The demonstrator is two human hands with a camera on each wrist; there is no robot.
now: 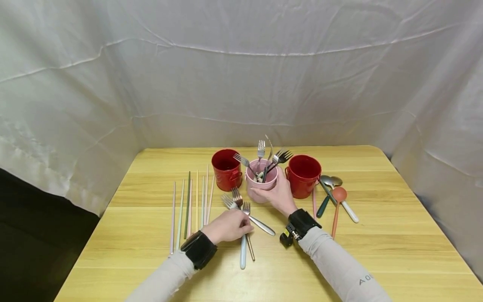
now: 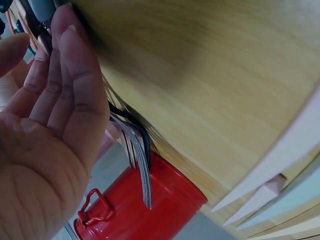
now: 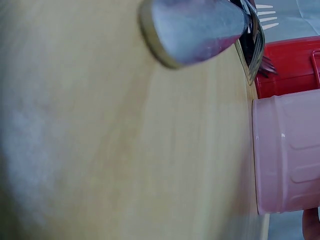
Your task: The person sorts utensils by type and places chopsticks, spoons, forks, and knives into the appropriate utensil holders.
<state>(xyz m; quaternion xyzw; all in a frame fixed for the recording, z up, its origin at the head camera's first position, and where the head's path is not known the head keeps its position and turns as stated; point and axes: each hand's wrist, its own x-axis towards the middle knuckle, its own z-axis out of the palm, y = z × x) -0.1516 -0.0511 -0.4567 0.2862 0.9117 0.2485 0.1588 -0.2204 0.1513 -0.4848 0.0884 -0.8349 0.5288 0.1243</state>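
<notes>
My right hand [image 1: 278, 192] holds the pink bucket [image 1: 258, 193], thumb across its front and fingers at its right side. Several forks [image 1: 261, 147] stand tines up in that bucket. My left hand [image 1: 228, 226] reaches over loose forks on the table, among them a light-blue-handled fork [image 1: 243, 253] and a silver fork [image 1: 263, 225]. In the left wrist view its fingers bend gently beside a handle [image 2: 42, 10], with the thumb apart from them. Fork tines [image 2: 142, 160] show past this hand's edge.
Red buckets stand on either side of the pink one, a left one [image 1: 227, 176] and a right one [image 1: 303, 178]. Several chopsticks [image 1: 187, 205] lie at left. Spoons, including an orange one [image 1: 339, 194], lie at right. A pale curtain [image 1: 249, 84] hangs behind.
</notes>
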